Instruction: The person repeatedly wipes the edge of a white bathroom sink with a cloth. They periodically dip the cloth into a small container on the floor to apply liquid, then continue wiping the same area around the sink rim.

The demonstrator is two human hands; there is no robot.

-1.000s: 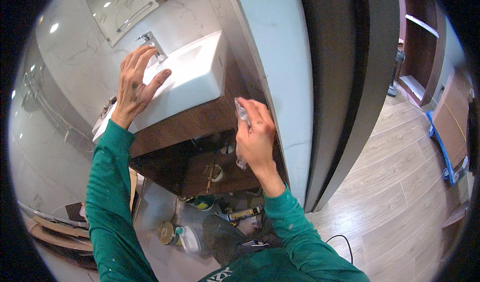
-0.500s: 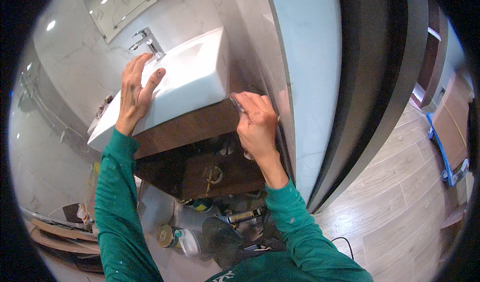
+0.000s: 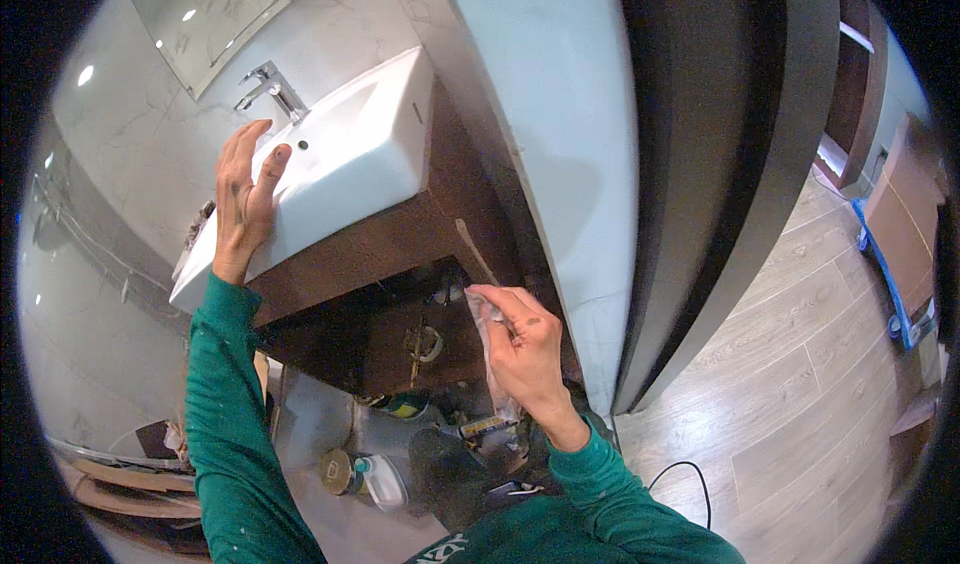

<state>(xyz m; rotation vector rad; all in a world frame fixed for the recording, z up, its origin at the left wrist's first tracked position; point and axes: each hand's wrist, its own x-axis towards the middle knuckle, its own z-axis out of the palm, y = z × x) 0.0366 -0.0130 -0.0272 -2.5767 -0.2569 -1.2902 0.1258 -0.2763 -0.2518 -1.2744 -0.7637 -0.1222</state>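
Observation:
My left hand (image 3: 246,194) is at the front rim of a white rectangular washbasin (image 3: 340,179), fingers stretched out and thumb apart, holding nothing. Dark smudges mark its skin. Lower and to the right, my right hand (image 3: 525,349) pinches a thin, whitish, crumpled sheet (image 3: 490,349) that hangs down from the fingers; whether it is cloth, paper or plastic I cannot tell. This hand is in front of the dark brown vanity cabinet (image 3: 345,264), near its right side. A pale smear or strip (image 3: 474,249) shows on the cabinet's right side, just above the hand.
A chrome faucet (image 3: 275,94) stands behind the basin. Below the open cabinet are a sealant tube (image 3: 487,426), a white bottle with a green cap (image 3: 382,481) and a round tin (image 3: 340,472). A pale wall panel (image 3: 560,164) rises close on the right; a black cable (image 3: 708,494) lies on the floor.
My right hand has moved down from the cabinet's upper right corner, and the whitish sheet now hangs in view. The pale smear has come into sight. My left hand stays at the basin.

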